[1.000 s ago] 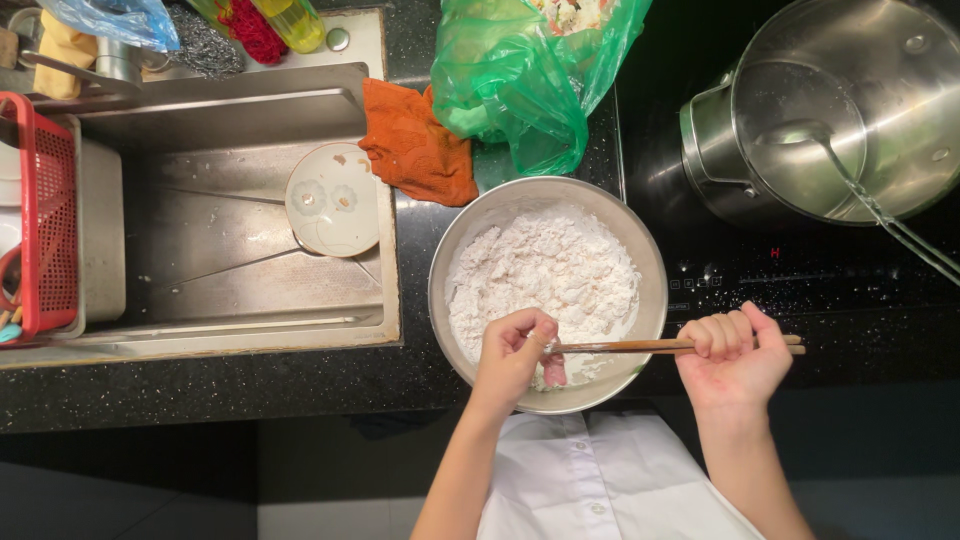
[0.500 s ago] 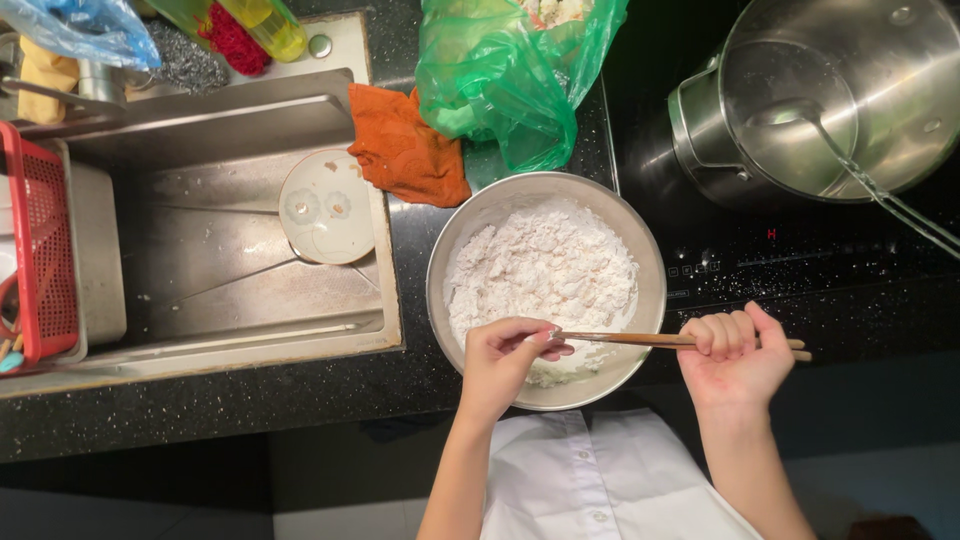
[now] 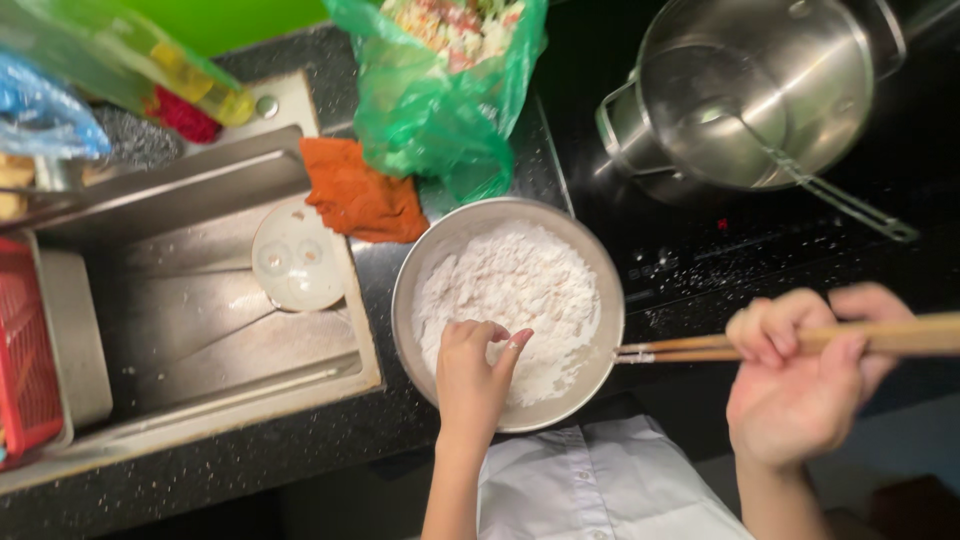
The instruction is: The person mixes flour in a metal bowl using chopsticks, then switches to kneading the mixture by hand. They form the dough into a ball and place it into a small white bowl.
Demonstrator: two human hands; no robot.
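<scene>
A round metal bowl (image 3: 420, 270) full of white flour (image 3: 515, 285) sits on the dark counter. My left hand (image 3: 475, 370) rests over the bowl's near side, fingers curled and tips dusted white, touching the flour. My right hand (image 3: 805, 385) is to the right of the bowl, closed around a pair of wooden chopsticks (image 3: 690, 348). Their tips reach the bowl's right rim.
A steel sink (image 3: 190, 320) with a small white lid (image 3: 297, 255) lies to the left, a red basket (image 3: 25, 350) at its far edge. An orange cloth (image 3: 360, 195) and a green plastic bag (image 3: 440, 100) sit behind the bowl. A steel pot (image 3: 760, 90) holding a ladle stands on the cooktop.
My right hand has pulled the chopsticks rightward out of the flour to the bowl's rim. My left hand has let go of them and now touches the flour.
</scene>
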